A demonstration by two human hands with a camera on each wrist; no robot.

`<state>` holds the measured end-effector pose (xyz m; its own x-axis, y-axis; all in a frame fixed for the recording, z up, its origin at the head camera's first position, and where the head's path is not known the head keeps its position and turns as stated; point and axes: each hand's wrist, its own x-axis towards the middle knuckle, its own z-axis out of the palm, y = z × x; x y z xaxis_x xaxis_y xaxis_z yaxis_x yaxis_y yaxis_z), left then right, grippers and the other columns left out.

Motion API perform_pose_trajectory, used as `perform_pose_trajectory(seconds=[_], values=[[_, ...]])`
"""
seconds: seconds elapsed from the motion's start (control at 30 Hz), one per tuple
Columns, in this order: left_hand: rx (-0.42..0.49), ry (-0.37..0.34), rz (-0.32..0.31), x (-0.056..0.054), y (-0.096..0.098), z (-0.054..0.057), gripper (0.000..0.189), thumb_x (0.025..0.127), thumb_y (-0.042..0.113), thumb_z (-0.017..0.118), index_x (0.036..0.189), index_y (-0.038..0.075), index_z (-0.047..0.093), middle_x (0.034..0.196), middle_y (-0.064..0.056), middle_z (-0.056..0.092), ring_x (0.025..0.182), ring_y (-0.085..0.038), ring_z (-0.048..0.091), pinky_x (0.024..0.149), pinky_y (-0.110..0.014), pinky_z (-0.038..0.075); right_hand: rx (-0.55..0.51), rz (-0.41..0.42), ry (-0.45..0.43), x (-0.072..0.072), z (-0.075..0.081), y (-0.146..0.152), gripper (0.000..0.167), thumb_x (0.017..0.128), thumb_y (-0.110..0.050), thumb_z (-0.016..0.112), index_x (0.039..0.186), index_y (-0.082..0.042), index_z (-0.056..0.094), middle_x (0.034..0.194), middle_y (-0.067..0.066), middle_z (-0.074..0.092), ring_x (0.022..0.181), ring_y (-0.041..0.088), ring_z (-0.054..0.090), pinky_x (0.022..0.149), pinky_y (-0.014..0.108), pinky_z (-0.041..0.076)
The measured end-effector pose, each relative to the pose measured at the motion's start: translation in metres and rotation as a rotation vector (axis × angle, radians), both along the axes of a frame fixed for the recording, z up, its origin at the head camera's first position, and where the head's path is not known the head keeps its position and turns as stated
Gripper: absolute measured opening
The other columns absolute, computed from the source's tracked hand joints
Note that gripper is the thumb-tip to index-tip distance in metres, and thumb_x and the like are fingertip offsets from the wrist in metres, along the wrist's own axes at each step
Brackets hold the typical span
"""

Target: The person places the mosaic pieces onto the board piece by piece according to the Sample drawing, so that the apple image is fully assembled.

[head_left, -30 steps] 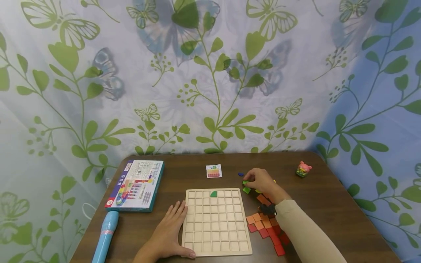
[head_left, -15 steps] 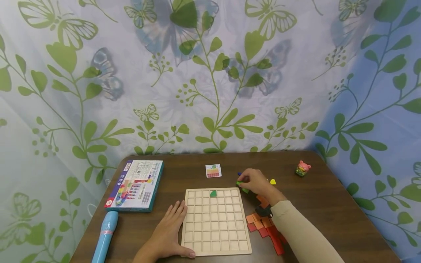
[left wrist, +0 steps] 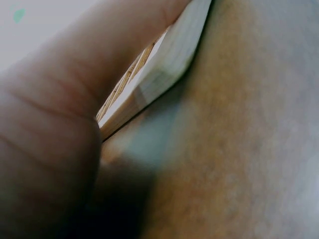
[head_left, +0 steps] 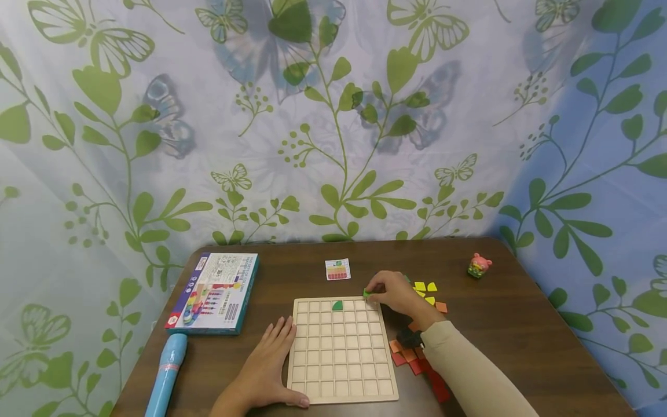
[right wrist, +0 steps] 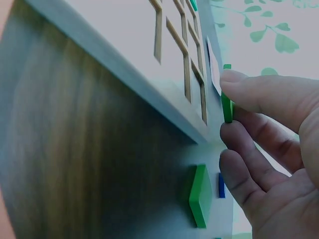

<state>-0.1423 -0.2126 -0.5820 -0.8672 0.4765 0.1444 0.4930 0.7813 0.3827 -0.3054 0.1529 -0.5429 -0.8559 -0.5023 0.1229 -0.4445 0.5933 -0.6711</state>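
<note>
Pinching, the right hand (head_left: pixel 398 292) has a green tile (right wrist: pixel 228 108) between its fingers (right wrist: pixel 266 134). Spread, the left hand (head_left: pixel 268 365) touches the board (head_left: pixel 341 350).

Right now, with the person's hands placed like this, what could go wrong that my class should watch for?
The right hand pinches a thin green tile between thumb and fingers, so it might slip and drop.

The sleeve overlaps the red tiles in the head view; a low swing of the arm could scatter them.

The left hand is at the left edge of the board, so a nudge there might shift it.
</note>
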Motion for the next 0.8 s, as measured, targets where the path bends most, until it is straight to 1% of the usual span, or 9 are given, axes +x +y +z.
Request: perform_pose_trajectory(seconds=[0.23,0.33,0.53,0.73,0.8], values=[[0.001,0.011,-0.007,0.000,-0.001,-0.001,0.150,0.060,0.097,0.070,0.163,-0.004,0.029,0.171,-0.021,0.020,0.158,-0.038,0.014,0.126,-0.053,0.013,-0.031,0.005,-0.066,0.005,-0.001,-0.010,0.016,0.090,-0.007,0.085,0.104,-0.012,0.080,0.103,-0.003,0.070,0.089,0.015,0.067,0.076,0.031,0.059],[-0.002,0.017,-0.010,0.000,-0.001,-0.001,0.150,0.060,0.097,0.069,0.163,-0.004,0.029,0.171,-0.021,0.020,0.157,-0.038,0.014,0.126,-0.053,0.013,-0.038,0.010,-0.061,0.007,-0.002,-0.013,0.017,0.089,-0.007,0.086,0.104,-0.012,0.080,0.102,-0.002,0.071,0.089,0.016,0.067,0.076,0.031,0.059],[-0.004,0.028,-0.010,-0.001,-0.001,-0.001,0.150,0.059,0.097,0.069,0.163,-0.004,0.030,0.171,-0.021,0.020,0.157,-0.039,0.015,0.126,-0.053,0.014,-0.039,0.024,-0.045,0.009,-0.004,-0.019,0.017,0.088,-0.012,0.088,0.103,-0.015,0.080,0.099,-0.006,0.072,0.086,0.011,0.066,0.076,0.032,0.058],[-0.011,0.031,-0.009,-0.001,-0.001,-0.002,0.150,0.059,0.098,0.068,0.163,-0.004,0.030,0.171,-0.021,0.020,0.157,-0.039,0.015,0.125,-0.054,0.014,-0.042,0.048,-0.011,0.011,-0.006,-0.025,0.017,0.087,-0.013,0.089,0.102,-0.016,0.081,0.101,-0.010,0.072,0.090,0.009,0.067,0.078,0.031,0.059],[-0.006,0.025,-0.007,0.000,-0.001,-0.001,0.150,0.060,0.097,0.069,0.163,-0.004,0.030,0.171,-0.021,0.020,0.157,-0.039,0.015,0.125,-0.054,0.014,-0.041,0.055,-0.012,0.011,-0.006,-0.028,0.017,0.087,-0.014,0.088,0.102,-0.017,0.081,0.102,-0.010,0.072,0.091,0.009,0.067,0.079,0.030,0.058]])
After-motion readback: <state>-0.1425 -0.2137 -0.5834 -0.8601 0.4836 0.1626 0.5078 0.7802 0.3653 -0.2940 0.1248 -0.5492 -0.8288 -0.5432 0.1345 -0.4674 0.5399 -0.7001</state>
